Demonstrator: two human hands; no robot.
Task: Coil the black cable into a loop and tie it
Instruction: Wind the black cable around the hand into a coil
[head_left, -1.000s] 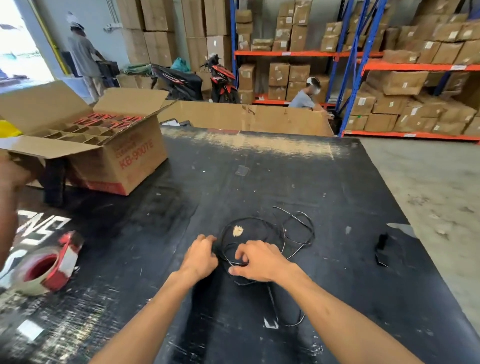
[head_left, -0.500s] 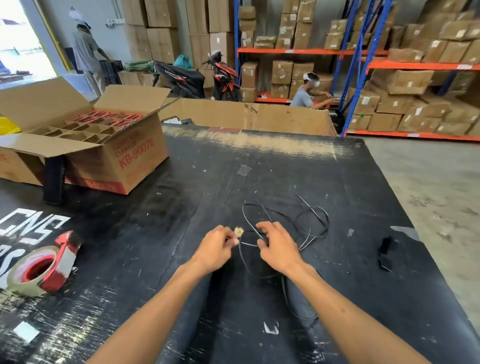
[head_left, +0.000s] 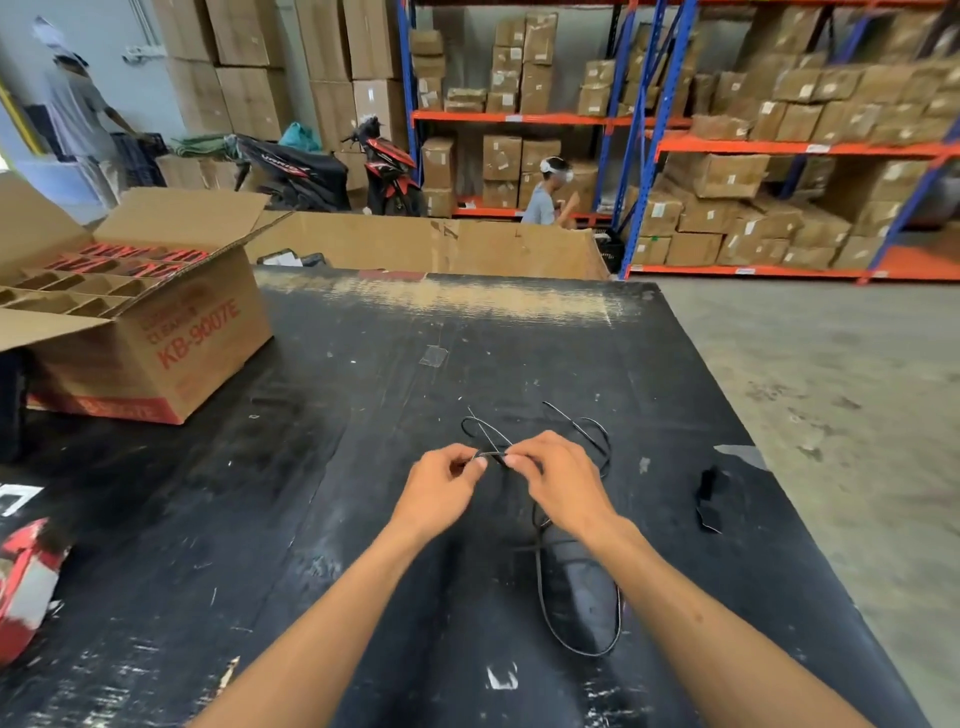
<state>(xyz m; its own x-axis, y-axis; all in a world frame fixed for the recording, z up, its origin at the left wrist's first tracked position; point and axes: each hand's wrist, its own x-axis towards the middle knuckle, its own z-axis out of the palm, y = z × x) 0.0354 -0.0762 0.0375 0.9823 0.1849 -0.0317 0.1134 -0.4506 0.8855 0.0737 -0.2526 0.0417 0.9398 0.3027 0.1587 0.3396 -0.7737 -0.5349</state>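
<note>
The black bench (head_left: 363, 467) fills most of your view, scuffed and pale along its far edge, with an open cardboard box (head_left: 171, 343) sitting on its far left corner and a red-and-white tape roll (head_left: 26, 582) at the left edge near you. Both your forearms reach forward from the bottom of the frame and converge over the middle of the bench, wrists bent slightly inward so the knuckles face each other. Your left hand (head_left: 441, 488) is curled, thumb and forefinger pinched on the black cable (head_left: 540, 587) at the point where its strands cross. Your right hand (head_left: 563, 480) mirrors it just beside, fingertips nearly touching the left ones, pinching the same bundle of strands. The cable lies mid-bench: loose thin loops fan out beyond your fingers toward the far side, and a longer loop trails back under your right wrist, curving round on the bench surface near your right forearm. A small black scrap (head_left: 709, 493) lies well apart to the right.
</note>
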